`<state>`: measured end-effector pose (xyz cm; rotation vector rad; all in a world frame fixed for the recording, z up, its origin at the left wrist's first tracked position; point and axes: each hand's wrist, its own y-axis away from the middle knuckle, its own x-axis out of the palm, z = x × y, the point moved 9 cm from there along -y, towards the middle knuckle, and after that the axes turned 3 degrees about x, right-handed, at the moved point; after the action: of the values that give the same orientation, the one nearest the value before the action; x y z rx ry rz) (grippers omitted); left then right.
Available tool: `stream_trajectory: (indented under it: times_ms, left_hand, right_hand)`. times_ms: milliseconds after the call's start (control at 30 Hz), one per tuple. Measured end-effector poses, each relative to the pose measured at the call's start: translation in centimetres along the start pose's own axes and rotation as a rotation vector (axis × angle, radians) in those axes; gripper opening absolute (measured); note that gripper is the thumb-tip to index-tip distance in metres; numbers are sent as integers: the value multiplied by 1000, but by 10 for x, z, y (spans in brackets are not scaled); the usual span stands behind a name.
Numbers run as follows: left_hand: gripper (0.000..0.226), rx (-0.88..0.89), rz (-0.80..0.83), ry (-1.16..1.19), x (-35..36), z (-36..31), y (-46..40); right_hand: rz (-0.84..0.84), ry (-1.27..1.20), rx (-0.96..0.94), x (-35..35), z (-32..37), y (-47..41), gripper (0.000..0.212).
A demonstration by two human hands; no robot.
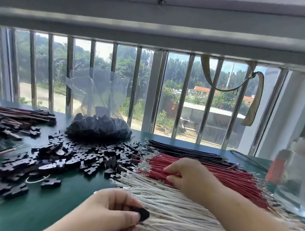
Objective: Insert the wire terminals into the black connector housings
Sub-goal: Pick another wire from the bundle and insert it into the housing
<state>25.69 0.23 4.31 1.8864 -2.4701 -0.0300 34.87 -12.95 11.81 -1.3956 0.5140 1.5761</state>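
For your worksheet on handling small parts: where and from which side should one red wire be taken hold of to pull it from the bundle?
Grip a red wire on its insulation just behind the metal terminals, coming from above as the right hand does. The wires lie flat and parallel with terminals pointing left, so pinching there probably spares the crimp and leaves the tip free for the black housing in the left hand.

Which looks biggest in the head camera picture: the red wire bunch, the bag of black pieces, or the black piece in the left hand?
1. Red wire bunch, though partly hidden.
2. Bag of black pieces, farther away, so unsure.
3. Black piece pinched in the left hand, smallest.
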Motion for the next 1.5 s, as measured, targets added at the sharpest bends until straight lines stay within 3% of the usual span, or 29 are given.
stream_trajectory:
  times_ms: [167,233,333,467,567,800,967,1100,1167,1267,1333,1500]
  left_hand:
    - [11,-29,-5,64,-3,2,3]
    - [17,-35,-34,134,-6,3,3]
    - [9,-27,-74,170,-7,1,5]
    - [16,-21,-69,147,-6,0,7]
    - [21,-21,-79,144,-8,0,6]
    - [24,-24,-91,138,-9,1,7]
    - [22,-30,-88,127,-8,0,6]
    - [20,-36,-90,120,-8,1,5]
    - [19,-36,-90,124,-8,1,6]
    - [20,-29,-104,137,-9,0,7]
    - [20,-25,-111,144,-9,0,7]
    - [14,-21,-116,155,-8,0,7]
  right_hand:
    - [-165,247,-95,4,10,3,23]
    - [-141,223,-98,1,10,4,25]
    - [-80,199,-103,-3,11,3,23]
    - [-155,-44,-28,-16,4,6,10]
    - [-230,-223,7,-27,0,18,30]
    - [-119,14,-119,-7,15,30,37]
    - [-197,437,-144,-6,22,33,39]
    - [-191,428,-179,2,21,29,45]
    - [-230,346,-197,-2,21,29,40]
    - [-362,-65,-85,-27,5,33,23]
    - [-435,-253,-3,-39,-8,35,27]
    - [-319,-298,19,-35,-4,33,25]
